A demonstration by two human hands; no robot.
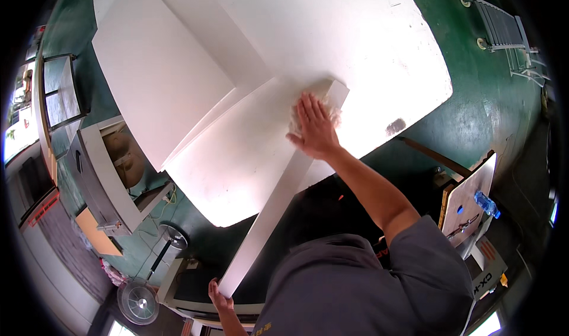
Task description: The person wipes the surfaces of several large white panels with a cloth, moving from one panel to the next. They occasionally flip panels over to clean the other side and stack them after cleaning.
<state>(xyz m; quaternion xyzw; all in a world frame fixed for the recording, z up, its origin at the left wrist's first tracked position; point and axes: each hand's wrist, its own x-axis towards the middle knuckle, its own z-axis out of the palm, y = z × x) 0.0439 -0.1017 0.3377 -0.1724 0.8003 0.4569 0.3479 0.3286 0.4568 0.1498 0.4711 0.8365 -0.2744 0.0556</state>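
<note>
A long, narrow white board [261, 224] slants from the lower middle up onto a white-topped table [385, 51]. Its upper end lies on the tabletop, and its lower part juts out past the near edge. My left hand [219, 296] grips the lower end, fingers curled around its side. Near the upper end, my right hand [316, 127] presses a bunched, off-white cloth [294, 121] against the board. The fingers of that hand stretch over the cloth, and its underside is hidden.
Large white panels [154, 63] lie on the table's left part. A grey-and-white cabinet [101, 176] and a standing fan [138, 301] are on the left. At right stand a small table [468, 196] with a blue bottle [486, 204] and a wheeled rack [501, 24].
</note>
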